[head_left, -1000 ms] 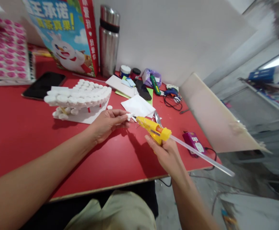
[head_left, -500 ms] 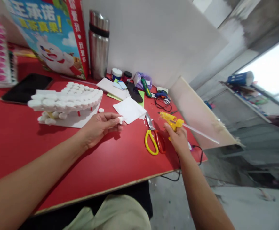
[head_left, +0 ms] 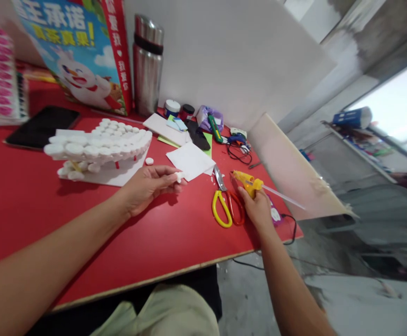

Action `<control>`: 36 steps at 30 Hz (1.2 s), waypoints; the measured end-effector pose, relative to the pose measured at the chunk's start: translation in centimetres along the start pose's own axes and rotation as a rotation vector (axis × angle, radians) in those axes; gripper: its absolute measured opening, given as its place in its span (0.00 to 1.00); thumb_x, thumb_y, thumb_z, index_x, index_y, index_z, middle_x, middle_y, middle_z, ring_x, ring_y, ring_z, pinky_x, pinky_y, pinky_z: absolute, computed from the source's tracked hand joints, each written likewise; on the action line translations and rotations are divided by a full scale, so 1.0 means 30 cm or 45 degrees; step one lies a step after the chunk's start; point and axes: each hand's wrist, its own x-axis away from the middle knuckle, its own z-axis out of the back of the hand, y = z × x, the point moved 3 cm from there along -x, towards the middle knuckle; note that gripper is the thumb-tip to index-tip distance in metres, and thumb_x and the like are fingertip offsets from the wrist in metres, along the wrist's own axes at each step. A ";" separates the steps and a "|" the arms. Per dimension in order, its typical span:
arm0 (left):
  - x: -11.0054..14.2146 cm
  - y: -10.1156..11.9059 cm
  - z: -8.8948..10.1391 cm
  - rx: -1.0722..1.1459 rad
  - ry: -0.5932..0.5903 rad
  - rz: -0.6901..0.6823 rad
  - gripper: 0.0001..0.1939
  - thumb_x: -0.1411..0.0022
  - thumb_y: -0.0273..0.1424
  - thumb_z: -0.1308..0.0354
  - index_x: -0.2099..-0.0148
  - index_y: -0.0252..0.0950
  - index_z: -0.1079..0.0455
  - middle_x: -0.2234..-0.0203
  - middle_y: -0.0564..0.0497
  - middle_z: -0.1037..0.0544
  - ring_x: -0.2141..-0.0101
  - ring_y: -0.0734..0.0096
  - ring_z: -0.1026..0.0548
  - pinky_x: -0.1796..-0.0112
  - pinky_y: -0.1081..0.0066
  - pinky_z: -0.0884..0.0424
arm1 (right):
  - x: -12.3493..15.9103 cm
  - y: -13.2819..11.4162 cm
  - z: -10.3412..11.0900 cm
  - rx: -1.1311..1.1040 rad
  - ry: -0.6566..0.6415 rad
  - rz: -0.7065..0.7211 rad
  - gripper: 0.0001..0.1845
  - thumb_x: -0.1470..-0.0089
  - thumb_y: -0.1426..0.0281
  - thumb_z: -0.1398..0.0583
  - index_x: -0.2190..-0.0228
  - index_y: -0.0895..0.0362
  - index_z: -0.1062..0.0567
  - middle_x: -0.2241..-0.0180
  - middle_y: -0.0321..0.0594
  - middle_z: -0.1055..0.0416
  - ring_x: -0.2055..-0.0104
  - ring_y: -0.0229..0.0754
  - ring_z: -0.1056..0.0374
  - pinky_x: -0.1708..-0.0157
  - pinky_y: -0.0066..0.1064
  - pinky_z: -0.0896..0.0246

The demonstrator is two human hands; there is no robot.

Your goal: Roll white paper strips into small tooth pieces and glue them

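Note:
My left hand (head_left: 149, 184) hovers over the red table (head_left: 31, 205) and pinches a small white foam piece (head_left: 179, 176) between its fingertips. My right hand (head_left: 258, 208) grips a yellow hot glue gun (head_left: 245, 181), low over the table's right end, with a clear glue stick (head_left: 284, 197) trailing from its back. A white model built of small foam discs (head_left: 98, 144) stands on a white sheet to the left of my left hand. One loose foam disc (head_left: 149, 161) lies beside it.
Yellow and red scissors (head_left: 224, 205) lie just left of the glue gun. A white paper square (head_left: 190, 160), a steel flask (head_left: 147, 65), a colourful box (head_left: 80, 51), a black phone (head_left: 42, 126), small jars, cutters and cables crowd the back. A tan board (head_left: 291, 168) leans at the right edge.
My right hand has carried the glue gun away from the foam piece, to the right and down towards the table beside the scissors. My left hand has kept hold of the foam piece.

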 end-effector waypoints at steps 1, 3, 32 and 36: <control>0.000 0.000 0.000 -0.001 -0.003 -0.004 0.16 0.49 0.35 0.21 0.62 0.31 0.17 0.67 0.43 0.15 0.70 0.68 0.19 0.63 0.66 0.21 | 0.004 0.006 0.005 0.039 0.008 0.019 0.32 0.45 0.43 0.41 0.63 0.61 0.22 0.61 0.60 0.21 0.58 0.58 0.26 0.52 0.49 0.32; 0.000 -0.001 0.001 0.000 -0.008 -0.013 0.16 0.48 0.35 0.22 0.61 0.31 0.17 0.67 0.43 0.15 0.70 0.68 0.19 0.62 0.66 0.21 | 0.031 0.014 0.027 0.088 0.035 0.095 0.32 0.43 0.44 0.43 0.60 0.62 0.21 0.59 0.61 0.21 0.56 0.59 0.25 0.52 0.49 0.31; -0.005 0.009 0.010 -0.231 0.122 -0.055 0.20 0.54 0.40 0.20 0.63 0.32 0.18 0.72 0.46 0.17 0.73 0.69 0.22 0.67 0.69 0.25 | 0.122 -0.524 -0.212 -1.509 -0.921 -0.020 0.13 0.54 0.62 0.29 0.67 0.55 0.20 0.74 0.35 0.22 0.72 0.39 0.25 0.69 0.32 0.26; -0.005 0.010 0.013 -0.296 0.116 -0.078 0.19 0.53 0.40 0.21 0.64 0.33 0.18 0.72 0.46 0.16 0.72 0.68 0.22 0.68 0.69 0.25 | 0.115 -0.527 -0.211 -1.467 -0.843 0.045 0.11 0.52 0.63 0.30 0.68 0.56 0.20 0.75 0.35 0.21 0.72 0.38 0.25 0.69 0.31 0.27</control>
